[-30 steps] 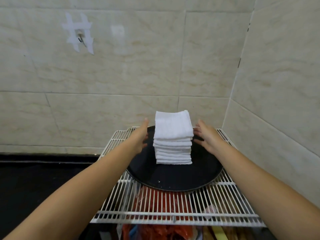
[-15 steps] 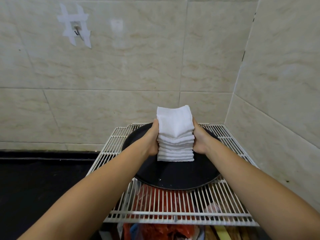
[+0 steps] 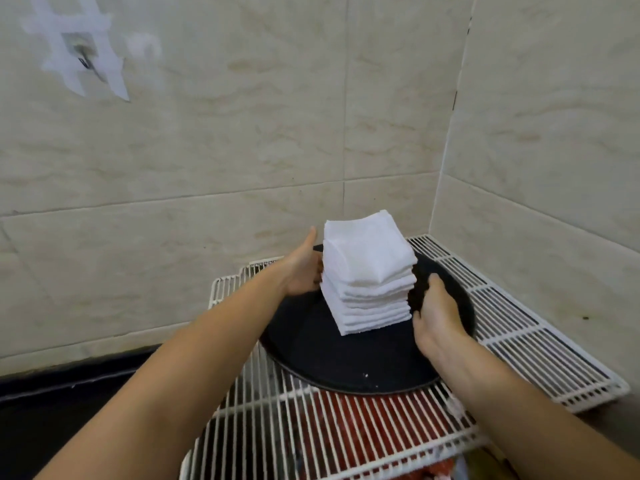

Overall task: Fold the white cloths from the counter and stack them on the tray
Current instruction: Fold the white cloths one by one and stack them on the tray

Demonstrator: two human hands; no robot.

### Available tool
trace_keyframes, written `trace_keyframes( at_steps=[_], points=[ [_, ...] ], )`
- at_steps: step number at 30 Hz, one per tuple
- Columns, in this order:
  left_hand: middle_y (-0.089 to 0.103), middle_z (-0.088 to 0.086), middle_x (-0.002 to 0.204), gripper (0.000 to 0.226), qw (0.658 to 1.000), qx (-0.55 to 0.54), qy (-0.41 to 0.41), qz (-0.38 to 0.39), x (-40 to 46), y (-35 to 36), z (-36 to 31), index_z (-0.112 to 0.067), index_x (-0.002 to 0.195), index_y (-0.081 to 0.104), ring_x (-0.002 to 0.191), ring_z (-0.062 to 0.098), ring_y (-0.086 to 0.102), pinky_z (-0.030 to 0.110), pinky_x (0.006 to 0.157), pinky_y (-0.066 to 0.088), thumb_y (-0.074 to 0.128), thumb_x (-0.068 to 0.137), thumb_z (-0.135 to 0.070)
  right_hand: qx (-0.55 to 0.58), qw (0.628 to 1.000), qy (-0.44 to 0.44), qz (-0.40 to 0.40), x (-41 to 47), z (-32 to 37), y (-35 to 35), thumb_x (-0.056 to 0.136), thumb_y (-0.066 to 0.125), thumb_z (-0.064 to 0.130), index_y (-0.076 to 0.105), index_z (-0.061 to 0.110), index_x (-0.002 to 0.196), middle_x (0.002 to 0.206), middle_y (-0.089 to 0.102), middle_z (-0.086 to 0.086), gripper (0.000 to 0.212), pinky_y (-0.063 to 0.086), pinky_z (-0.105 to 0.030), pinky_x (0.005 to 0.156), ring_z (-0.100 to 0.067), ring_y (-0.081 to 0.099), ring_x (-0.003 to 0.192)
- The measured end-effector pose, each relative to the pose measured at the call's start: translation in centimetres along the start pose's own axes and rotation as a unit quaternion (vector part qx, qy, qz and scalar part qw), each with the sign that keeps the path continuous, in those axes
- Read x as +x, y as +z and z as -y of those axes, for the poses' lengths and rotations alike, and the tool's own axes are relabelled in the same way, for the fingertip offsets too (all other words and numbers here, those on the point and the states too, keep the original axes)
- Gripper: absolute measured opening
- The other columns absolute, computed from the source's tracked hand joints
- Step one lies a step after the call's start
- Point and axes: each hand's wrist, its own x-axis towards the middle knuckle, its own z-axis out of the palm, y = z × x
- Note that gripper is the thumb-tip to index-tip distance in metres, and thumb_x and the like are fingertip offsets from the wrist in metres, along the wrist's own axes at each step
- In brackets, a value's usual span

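A stack of several folded white cloths [image 3: 367, 268] stands on a round black tray [image 3: 346, 362]; its upper layers lean slightly to the right. My left hand [image 3: 301, 271] lies flat against the stack's left side, thumb pointing up. My right hand [image 3: 436, 317] is low over the tray at the stack's right, with its fingertips at the bottom cloths and the thumb raised. Neither hand wraps around a cloth.
The tray sits on a white wire rack [image 3: 519, 327] in a tiled corner, with walls close behind and to the right. Something red [image 3: 363, 420] shows under the rack. A dark counter [image 3: 52, 410] lies left. A taped hook [image 3: 81, 57] hangs on the wall.
Both hands closed in and pressed the stack's sides. Since then my right hand has dropped toward the stack's base, while the left stays on the side. The view has swung to the left.
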Motion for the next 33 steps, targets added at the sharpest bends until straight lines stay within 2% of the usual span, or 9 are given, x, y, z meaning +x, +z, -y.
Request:
trace_keyframes(
  at_steps=[3, 7, 10, 15, 19, 23, 28, 30, 33],
  points=[
    [0.062, 0.004, 0.089, 0.083, 0.995, 0.061, -0.026, 0.073, 1.5, -1.1, -0.8, -0.018, 0.097, 0.066, 0.070, 0.014, 0.060, 0.025, 0.063, 0.045, 0.005, 0.087, -0.074, 0.002, 0.997, -0.020, -0.071, -1.1, -2.7, 1.5, 0.099, 0.029, 0.047, 0.029, 0.021, 0.149, 0.149, 0.040, 0.000, 0.056, 0.031, -0.033, 0.111, -0.019, 0.044, 0.129],
    [0.066, 0.004, 0.055, 0.087, 0.979, 0.112, -0.032, 0.170, 2.2, -0.9, -2.1, -0.023, 0.064, 0.076, 0.053, 0.015, 0.065, 0.024, 0.060, 0.044, 0.006, 0.093, -0.066, 0.026, 0.989, -0.052, -0.135, -2.0, -4.2, 4.1, 0.100, 0.026, 0.047, 0.020, 0.026, 0.151, 0.154, 0.029, 0.004, 0.056, 0.027, -0.030, 0.107, -0.018, 0.034, 0.138],
    [0.044, 0.032, 0.116, 0.074, 0.971, 0.135, -0.020, 0.195, 2.0, -0.1, -2.9, 0.005, 0.134, 0.041, 0.119, 0.042, 0.040, 0.025, 0.081, 0.050, 0.013, 0.099, -0.053, 0.020, 0.980, -0.106, -0.166, -2.5, -5.0, 6.8, 0.100, 0.024, 0.045, 0.018, 0.033, 0.150, 0.154, 0.027, 0.008, 0.052, 0.024, -0.033, 0.113, -0.017, 0.031, 0.140],
    [0.069, 0.003, 0.073, 0.051, 0.952, 0.159, -0.018, 0.262, 4.1, -0.8, -2.3, -0.010, 0.087, 0.059, 0.059, 0.011, 0.066, 0.017, 0.055, 0.049, 0.022, 0.101, -0.043, 0.009, 0.960, -0.132, -0.248, -0.7, -5.5, 9.9, 0.082, 0.015, 0.059, 0.004, 0.039, 0.149, 0.160, 0.013, 0.006, 0.071, 0.015, -0.053, 0.118, -0.020, 0.013, 0.147],
    [0.057, 0.003, 0.072, 0.043, 0.947, 0.144, -0.011, 0.286, 5.0, -1.3, -1.6, -0.012, 0.078, 0.056, 0.066, 0.014, 0.049, 0.019, 0.055, 0.043, 0.028, 0.102, -0.036, -0.028, 0.944, -0.119, -0.308, 0.2, -4.5, 10.8, 0.087, 0.013, 0.051, 0.003, 0.031, 0.151, 0.160, 0.013, 0.000, 0.068, 0.013, -0.055, 0.117, -0.026, 0.015, 0.146],
    [0.073, 0.001, 0.085, 0.043, 0.946, 0.136, -0.006, 0.295, 4.9, -1.4, -1.4, -0.011, 0.094, 0.063, 0.083, 0.015, 0.064, 0.021, 0.068, 0.055, 0.027, 0.103, -0.033, -0.066, 0.934, -0.114, -0.331, 0.2, -3.7, 11.0, 0.101, 0.013, 0.035, 0.007, 0.021, 0.153, 0.160, 0.012, -0.004, 0.054, 0.007, -0.049, 0.119, -0.025, 0.012, 0.146],
    [0.061, 0.017, 0.093, 0.052, 0.946, 0.125, -0.002, 0.299, 4.2, -1.3, -1.7, -0.010, 0.101, 0.061, 0.085, 0.026, 0.053, 0.033, 0.082, 0.045, 0.028, 0.099, -0.051, -0.018, 0.947, -0.101, -0.304, 0.3, -3.9, 10.3, 0.080, 0.014, 0.059, 0.002, 0.032, 0.151, 0.159, 0.015, 0.001, 0.076, 0.015, -0.055, 0.116, -0.025, 0.017, 0.146],
    [0.058, 0.031, 0.119, 0.070, 0.955, 0.116, 0.002, 0.275, 3.6, -1.2, -2.3, 0.000, 0.126, 0.051, 0.107, 0.041, 0.055, 0.042, 0.106, 0.036, 0.016, 0.099, -0.054, 0.012, 0.948, -0.094, -0.303, -0.2, -3.8, 9.0, 0.089, 0.015, 0.055, 0.006, 0.033, 0.151, 0.159, 0.015, 0.003, 0.067, 0.016, -0.052, 0.117, -0.023, 0.018, 0.146],
    [0.046, 0.012, 0.143, 0.079, 0.960, 0.069, -0.003, 0.272, 3.6, -0.8, -3.5, -0.008, 0.140, 0.041, 0.132, 0.031, 0.041, 0.038, 0.109, 0.030, 0.007, 0.094, -0.062, 0.040, 0.951, -0.094, -0.290, -1.2, -3.8, 8.2, 0.096, 0.017, 0.049, 0.012, 0.034, 0.151, 0.158, 0.018, 0.005, 0.057, 0.019, -0.049, 0.117, -0.022, 0.023, 0.144]
  ],
)
